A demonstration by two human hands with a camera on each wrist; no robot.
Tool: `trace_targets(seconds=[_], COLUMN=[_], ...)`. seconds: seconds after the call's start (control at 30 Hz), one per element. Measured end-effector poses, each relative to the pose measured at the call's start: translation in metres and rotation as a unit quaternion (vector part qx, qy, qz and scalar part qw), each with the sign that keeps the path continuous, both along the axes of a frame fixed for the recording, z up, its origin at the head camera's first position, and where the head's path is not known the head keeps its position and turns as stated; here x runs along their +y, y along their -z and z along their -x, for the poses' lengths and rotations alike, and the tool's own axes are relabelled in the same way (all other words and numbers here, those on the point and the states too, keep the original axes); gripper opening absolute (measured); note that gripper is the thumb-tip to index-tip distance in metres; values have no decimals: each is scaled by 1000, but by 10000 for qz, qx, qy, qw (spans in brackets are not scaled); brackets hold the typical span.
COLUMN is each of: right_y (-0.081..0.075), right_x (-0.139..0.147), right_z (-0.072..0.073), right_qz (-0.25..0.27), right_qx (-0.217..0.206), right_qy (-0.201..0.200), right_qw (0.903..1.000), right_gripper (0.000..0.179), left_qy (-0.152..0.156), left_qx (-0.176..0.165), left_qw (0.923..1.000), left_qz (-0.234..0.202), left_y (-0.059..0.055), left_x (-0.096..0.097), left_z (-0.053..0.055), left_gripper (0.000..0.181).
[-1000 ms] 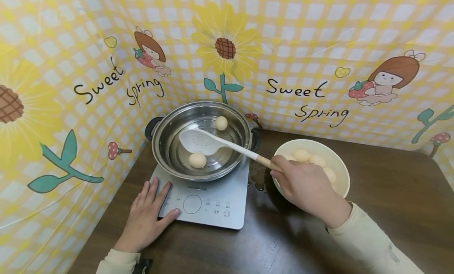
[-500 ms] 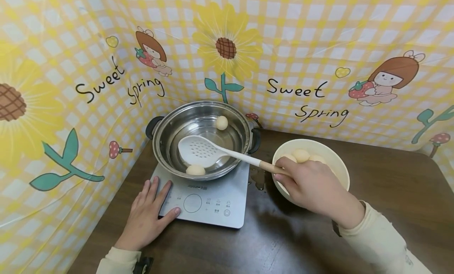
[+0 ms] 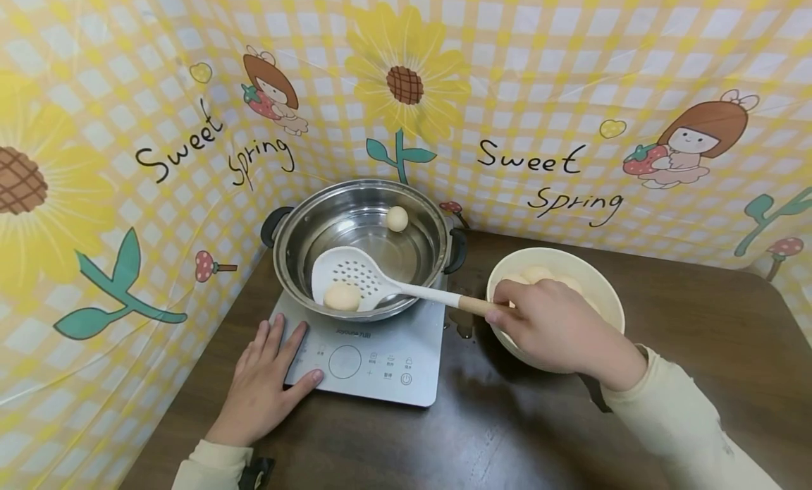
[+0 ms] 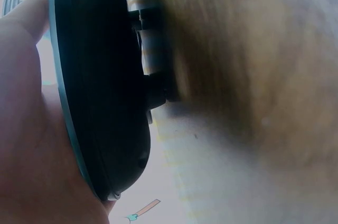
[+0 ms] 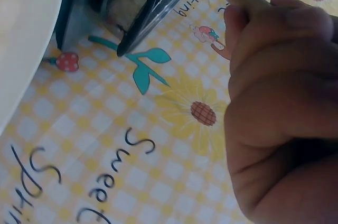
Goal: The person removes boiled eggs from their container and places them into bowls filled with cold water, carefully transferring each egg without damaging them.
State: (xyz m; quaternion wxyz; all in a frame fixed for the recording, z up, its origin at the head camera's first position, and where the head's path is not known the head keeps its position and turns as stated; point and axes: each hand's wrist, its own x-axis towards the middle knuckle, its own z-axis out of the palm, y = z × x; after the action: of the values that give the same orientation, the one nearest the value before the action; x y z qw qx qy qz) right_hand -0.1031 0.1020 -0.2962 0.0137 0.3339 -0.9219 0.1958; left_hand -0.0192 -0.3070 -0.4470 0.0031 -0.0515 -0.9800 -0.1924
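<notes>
In the head view my right hand (image 3: pixel 548 324) grips the wooden handle of a white slotted spoon (image 3: pixel 355 264), also seen curled round it in the right wrist view. The spoon's bowl is inside the steel pot (image 3: pixel 285 285), and a pale egg (image 3: pixel 342 297) lies on it near the front rim. A second egg (image 3: pixel 397 218) sits at the back right of the pot. My left hand (image 3: pixel 260 384) rests, fingers spread, on the left edge of the induction cooker (image 3: pixel 380 370) under the pot. A black device fills much of the left wrist view.
A cream bowl (image 3: pixel 605 285) with several eggs stands right of the cooker, partly hidden under my right hand. Water drops (image 3: pixel 465 328) lie on the brown table (image 3: pixel 698 335) between them. A checked cloth (image 3: pixel 539 88) covers the walls behind and to the left.
The slotted spoon has tilted and moved toward the front of the pot, and the front egg now lies on its bowl. My left hand stays where it was.
</notes>
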Motion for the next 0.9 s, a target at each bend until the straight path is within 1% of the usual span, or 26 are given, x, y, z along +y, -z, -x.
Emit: trace_targets(seconds=[0.1,0.2,0.3,0.43,0.57,0.73,0.83,0.9], right_y=[-2,-3,-5,-6,-6,-10,-12,-15], right_x=[0,1,2,7,15,30,42,50], right_z=[5,10,12,14,16,19,20,20], right_qz=[80,239,355,509,819,909,1011,1047], right_qx=[-590,-1236,-1676,-1996,-2433,-2665,-2845,-2900], right_qy=[44,89,189,291,409,653,812,899], right_qw=[9982,9920,9850,9781,9656,9573,9499,9470], right_gripper=[14,14,15,16,16,16,16,16], left_qy=[3,5,15,31,41,49,53,51], left_qx=[-1,-7,8,28,13,13,11,14], left_qw=[10000,10000,10000,10000,10000,10000,10000,10000], left_qz=[14,6,-18,0,9,4,16,16], left_y=[0,0,0,1,1,0,0,0], left_x=[0,0,0,-1,-1,0,0,0], left_z=[0,0,0,0,-1,-1,-1,-1], left_gripper=[83,83,83,83,83,83,84,84])
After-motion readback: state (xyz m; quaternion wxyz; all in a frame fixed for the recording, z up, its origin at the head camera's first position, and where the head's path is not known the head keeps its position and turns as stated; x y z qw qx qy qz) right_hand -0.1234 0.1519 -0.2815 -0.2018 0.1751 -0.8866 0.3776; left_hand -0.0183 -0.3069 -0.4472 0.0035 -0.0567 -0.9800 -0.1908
